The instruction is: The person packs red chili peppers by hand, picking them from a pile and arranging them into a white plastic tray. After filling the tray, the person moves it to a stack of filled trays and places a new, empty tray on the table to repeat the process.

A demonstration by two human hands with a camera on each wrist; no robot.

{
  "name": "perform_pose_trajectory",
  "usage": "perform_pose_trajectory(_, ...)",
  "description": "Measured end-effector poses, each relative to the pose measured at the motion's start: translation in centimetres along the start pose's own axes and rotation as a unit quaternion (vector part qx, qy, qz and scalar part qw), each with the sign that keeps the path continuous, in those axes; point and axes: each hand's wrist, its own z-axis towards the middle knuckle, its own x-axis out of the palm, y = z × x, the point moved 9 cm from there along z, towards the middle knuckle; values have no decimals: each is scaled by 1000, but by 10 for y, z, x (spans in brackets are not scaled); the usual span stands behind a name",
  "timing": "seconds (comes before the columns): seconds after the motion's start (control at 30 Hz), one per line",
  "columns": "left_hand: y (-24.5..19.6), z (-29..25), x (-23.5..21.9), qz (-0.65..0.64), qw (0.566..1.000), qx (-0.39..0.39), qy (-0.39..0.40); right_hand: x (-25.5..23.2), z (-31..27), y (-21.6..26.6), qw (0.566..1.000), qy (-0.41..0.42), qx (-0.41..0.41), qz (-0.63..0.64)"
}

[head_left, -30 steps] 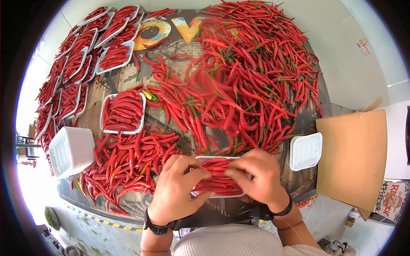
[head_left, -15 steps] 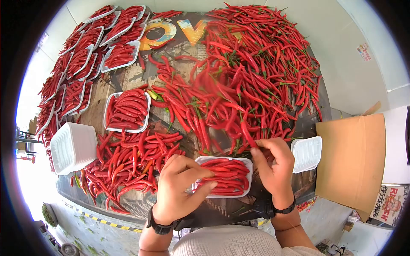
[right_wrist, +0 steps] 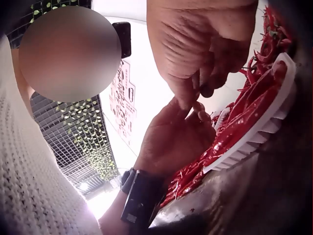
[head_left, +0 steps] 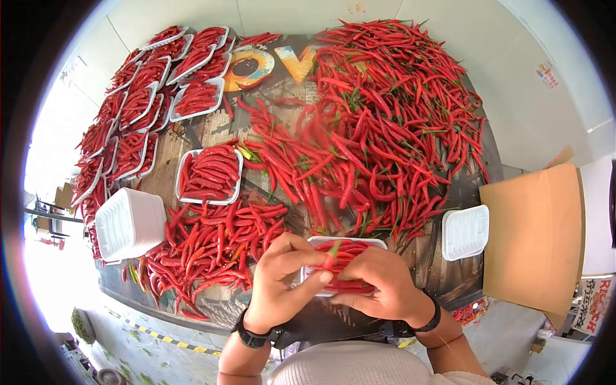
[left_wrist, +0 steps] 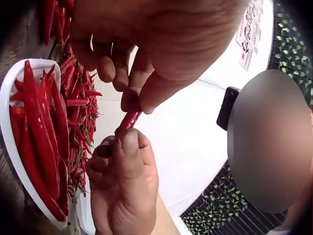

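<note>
A red chili pepper [head_left: 330, 258] with a green stem end is held above a white tray [head_left: 380, 242] of chilies. In the left wrist view, my left hand [left_wrist: 166, 44] and my right hand [left_wrist: 124, 188] pinch this chili [left_wrist: 129, 119] from opposite ends between thumb and fingers. The head view has my left hand [head_left: 287, 276] at the tray's left side and my right hand [head_left: 383, 285] over its right side. Chilies [left_wrist: 44, 142] lie lengthwise in the tray; in the right wrist view the tray [right_wrist: 254, 142] shows its ribbed outer wall.
A big heap of stemmed chilies [head_left: 398, 122] covers the back right. Loose chilies [head_left: 205, 250] lie at left, beside a stack of white trays [head_left: 131, 224] and a filled tray [head_left: 239, 179]. More filled trays [head_left: 218, 101] stand at back left. Spare trays [head_left: 465, 232] and cardboard [head_left: 532, 237] are at right.
My right hand reached to the heap's near edge, took a chili, and came back left over the tray to meet my left hand. The whole view has shifted slightly.
</note>
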Motion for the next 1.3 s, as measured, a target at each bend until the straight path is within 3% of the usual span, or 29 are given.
perform_pose_trajectory(0.07, -1, 0, 2, -19, 999, 3, 32, -2, 2, 5, 999, 19, -38, 29)
perform_pose_trajectory(0.17, -6, 1, 11, -21, 995, 12, 93, -23, -7, -17, 979, -101, 114, 138)
perform_pose_trajectory(0.33, -9, -3, 27, 17, 987, 20, 159, -21, -5, -14, 993, -32, 45, 105)
perform_pose_trajectory(0.43, -11, -1, 23, 34, 991, 27, 123, -19, -7, -15, 990, -16, 66, 125)
perform_pose_trajectory(0.5, -14, -1, 21, 45, 992, 38, 116, -18, -10, -23, 974, -17, 138, 177)
perform_pose_trajectory(0.73, -17, -1, 21, 72, 988, 70, 117, -13, -11, -28, 968, 31, 181, 171)
perform_pose_trajectory(0.83, -16, -3, 25, 28, 987, 58, 150, -3, -19, -35, 944, 60, 207, 251)
perform_pose_trajectory(0.9, -17, -3, 26, 16, 984, 71, 165, 12, -27, -37, 857, 94, 268, 431)
perform_pose_trajectory(0.93, -19, -4, 28, 5, 980, 84, 180, 11, -27, -38, 857, 95, 269, 430)
perform_pose_trajectory(1.0, -20, -3, 29, 5, 979, 85, 184, 22, -33, -35, 793, 141, 304, 508)
perform_pose_trajectory(1.1, -18, -3, 26, 4, 979, 77, 186, 27, -37, -29, 765, 180, 273, 555)
perform_pose_trajectory(1.13, -17, -2, 25, 3, 981, 69, 181, 23, -36, -28, 765, 183, 273, 553)
perform_pose_trajectory(1.2, -15, -1, 21, 9, 985, 70, 158, 7, -30, -25, 839, 202, 234, 447)
perform_pose_trajectory(1.23, -15, 0, 17, 14, 988, 70, 138, -8, -25, -28, 895, 178, 215, 347)
perform_pose_trajectory(1.3, -13, 0, 14, 10, 991, 61, 118, -45, -21, -28, 949, 122, 189, 219)
